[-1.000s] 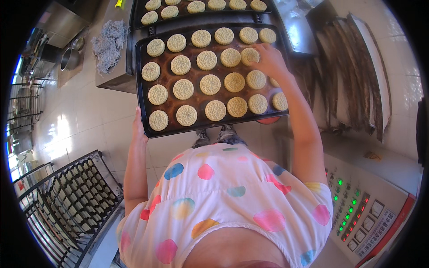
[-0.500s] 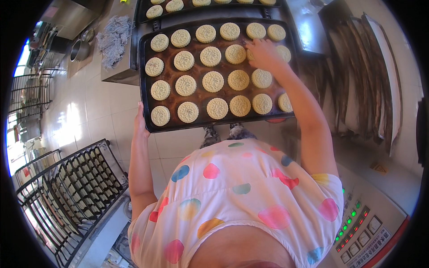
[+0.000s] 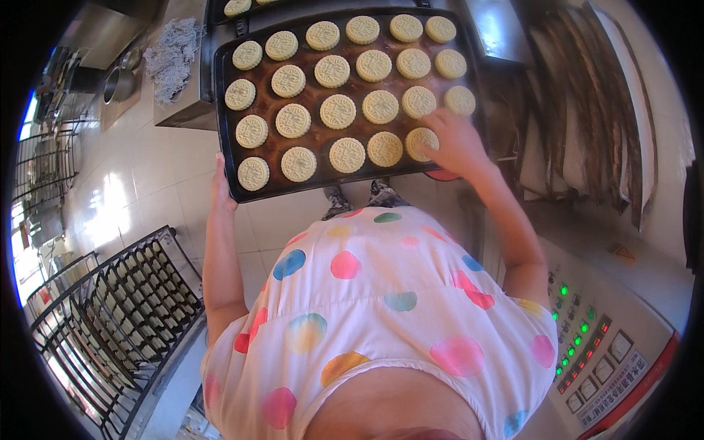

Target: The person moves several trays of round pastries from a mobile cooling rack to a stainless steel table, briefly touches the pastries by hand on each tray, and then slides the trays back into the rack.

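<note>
A dark baking tray (image 3: 323, 187) holds rows of round pale mooncakes (image 3: 337, 111) with scalloped edges and stamped tops. My left hand (image 3: 223, 189) grips the tray's near left corner from the side, its fingers partly hidden beneath. Over the near right part of the tray, my right hand (image 3: 456, 145) has its thumb and fingertips round the right side of a mooncake (image 3: 419, 141) in the nearest row. The hand covers the tray's near right corner and whatever lies there.
Behind lies the edge of another tray (image 3: 220, 11) with mooncakes. A grey rag (image 3: 174, 59) rests on the metal counter at left. At lower left stands a black rack (image 3: 139, 308) of loaded trays. A control panel (image 3: 587, 352) is at lower right; upright boards (image 3: 594, 110) lean at right.
My right hand has moved toward me, from the second row at the right to the nearest row, uncovering mooncakes behind it. The tray sits slightly higher and farther left in view.
</note>
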The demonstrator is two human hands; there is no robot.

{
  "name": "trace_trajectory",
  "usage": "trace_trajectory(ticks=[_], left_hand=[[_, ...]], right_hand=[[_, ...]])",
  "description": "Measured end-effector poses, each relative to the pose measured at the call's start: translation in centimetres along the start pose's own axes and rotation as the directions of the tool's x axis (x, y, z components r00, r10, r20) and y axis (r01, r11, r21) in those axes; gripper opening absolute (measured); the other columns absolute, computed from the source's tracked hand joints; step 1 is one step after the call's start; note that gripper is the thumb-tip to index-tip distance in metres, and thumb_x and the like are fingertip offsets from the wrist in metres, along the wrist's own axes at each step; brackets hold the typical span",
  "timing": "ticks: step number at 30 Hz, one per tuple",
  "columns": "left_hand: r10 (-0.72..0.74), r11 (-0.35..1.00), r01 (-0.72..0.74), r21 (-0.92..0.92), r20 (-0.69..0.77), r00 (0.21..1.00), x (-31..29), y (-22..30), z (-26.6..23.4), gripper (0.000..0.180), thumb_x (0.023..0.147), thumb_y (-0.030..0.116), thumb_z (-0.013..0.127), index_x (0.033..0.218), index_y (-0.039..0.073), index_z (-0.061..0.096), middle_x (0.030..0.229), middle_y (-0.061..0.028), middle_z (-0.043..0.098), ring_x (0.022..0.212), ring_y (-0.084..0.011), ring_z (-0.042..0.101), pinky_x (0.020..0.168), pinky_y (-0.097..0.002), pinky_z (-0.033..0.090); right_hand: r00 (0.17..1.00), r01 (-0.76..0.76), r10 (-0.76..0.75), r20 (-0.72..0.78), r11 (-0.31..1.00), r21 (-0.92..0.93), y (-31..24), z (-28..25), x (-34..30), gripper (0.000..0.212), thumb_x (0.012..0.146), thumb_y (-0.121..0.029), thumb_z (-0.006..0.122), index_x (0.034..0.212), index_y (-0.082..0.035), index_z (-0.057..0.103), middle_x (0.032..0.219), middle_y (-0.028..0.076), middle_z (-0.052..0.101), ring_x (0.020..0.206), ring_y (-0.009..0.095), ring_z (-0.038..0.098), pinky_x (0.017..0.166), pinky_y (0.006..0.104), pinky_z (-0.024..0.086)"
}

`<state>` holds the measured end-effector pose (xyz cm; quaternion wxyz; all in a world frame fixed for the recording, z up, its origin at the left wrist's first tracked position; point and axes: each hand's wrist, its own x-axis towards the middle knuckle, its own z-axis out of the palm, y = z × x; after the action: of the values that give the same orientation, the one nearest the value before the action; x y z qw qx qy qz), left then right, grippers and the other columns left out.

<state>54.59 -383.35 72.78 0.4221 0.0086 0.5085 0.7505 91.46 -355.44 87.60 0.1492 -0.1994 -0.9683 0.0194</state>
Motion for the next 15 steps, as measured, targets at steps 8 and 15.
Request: trace_trajectory(ticks=[8,15], left_hand=[[-0.014,1.000,0.014,-0.009,0.012,1.000,-0.2,0.3,0.6,0.059,0.091,0.050,0.042,0.126,0.003,0.045,0.123,-0.0130,0.053,0.109,-0.0254,0.055,0.094,-0.0397,0.045],[0.007,1.000,-0.007,0.023,0.007,1.000,1.2,0.6,0.0,0.058,0.089,0.050,0.046,0.123,0.003,0.048,0.117,-0.0120,0.057,0.105,-0.0246,0.057,0.092,-0.0405,0.046]], right_hand=[[0.999,-0.035,0.037,0.019,0.996,-0.086,-1.5,3.6,-1.7,0.059,0.067,-0.028,0.073,0.118,-0.011,0.050,0.106,0.013,0.049,0.099,0.029,0.050,0.084,0.0408,0.041],[1.000,-0.003,0.009,0.028,0.980,-0.198,-1.2,4.6,-0.8,0.053,0.065,-0.027,0.073,0.112,-0.010,0.055,0.099,0.011,0.051,0.097,0.027,0.050,0.082,0.0392,0.040]])
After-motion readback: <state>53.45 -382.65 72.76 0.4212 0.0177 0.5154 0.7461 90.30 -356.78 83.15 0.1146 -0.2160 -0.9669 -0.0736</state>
